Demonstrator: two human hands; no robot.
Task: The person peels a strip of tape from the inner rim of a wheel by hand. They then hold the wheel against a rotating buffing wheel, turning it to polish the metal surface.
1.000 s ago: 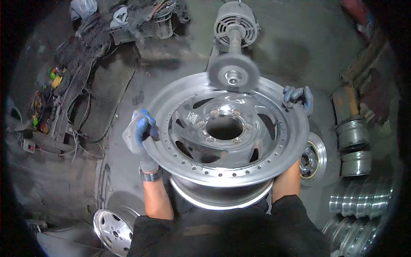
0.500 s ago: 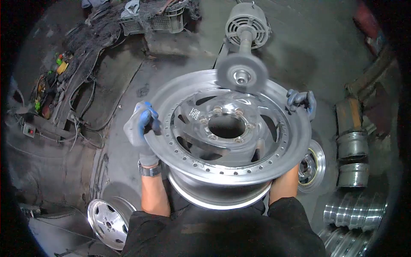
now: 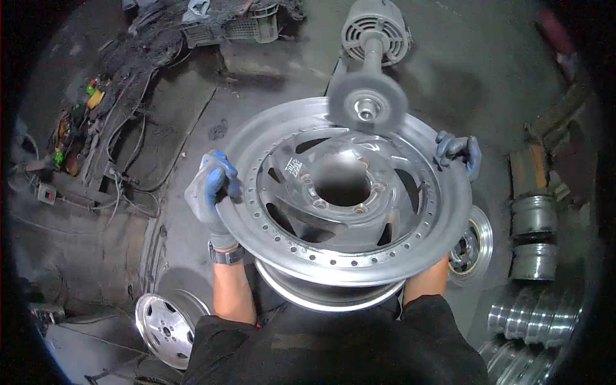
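Observation:
A large metal wheel rim is held up in front of me, its face tilted upward. My left hand, in a grey and blue glove, grips its left edge. On the upper right edge, the gloved fingers of my right hand are curled over the rim. The far lip of the wheel meets a round buffing wheel, blurred by spinning. A shaft joins that buffing wheel to an electric motor. Handwritten marks show on the rim's face, and a ring of small holes runs around it.
Another wheel rim lies at lower left, and a yellow-ringed one at right. Stacked shiny rims stand at lower right. Cables and a switch box are at left. A dusty plastic crate sits at the back.
The wheel rim has turned slightly in my hands, its written marks shifting. Both hands keep their grip at its edges, and the view has shifted a little.

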